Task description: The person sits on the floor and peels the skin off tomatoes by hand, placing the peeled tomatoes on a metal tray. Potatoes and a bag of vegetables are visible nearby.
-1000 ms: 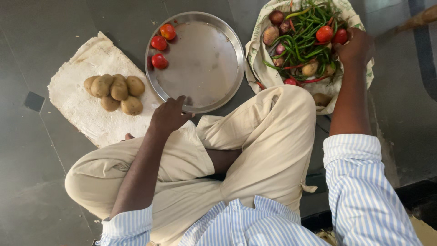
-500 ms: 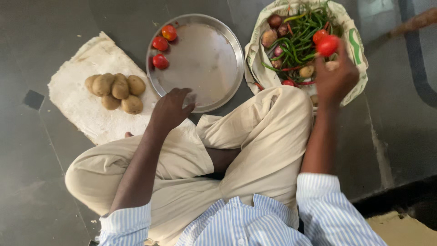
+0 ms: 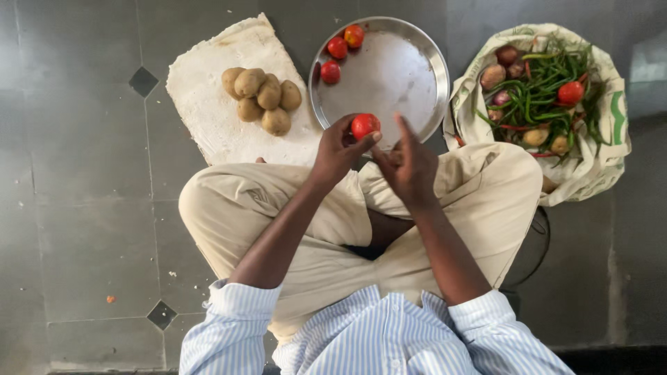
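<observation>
Red tomato (image 3: 364, 126) partly hidden in left hand (image 3: 336, 149) grip, over steel plate (image 3: 417, 52).

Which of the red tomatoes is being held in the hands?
The tomato in the left hand's fingertips over the steel plate's near rim; the others lie on the plate or bag.

Person seated cross-legged; both forearms bare, striped sleeves pushed to elbows, arms converging in front of knees. Left hand (image 3: 338, 149): wrist bent upward, thumb and fingertips pinched shut round a small round red tomato (image 3: 365, 126). Right hand (image 3: 410, 165): just beside left, back toward camera, index finger extended upward, fingers loosely spread, nothing gripped.
</observation>
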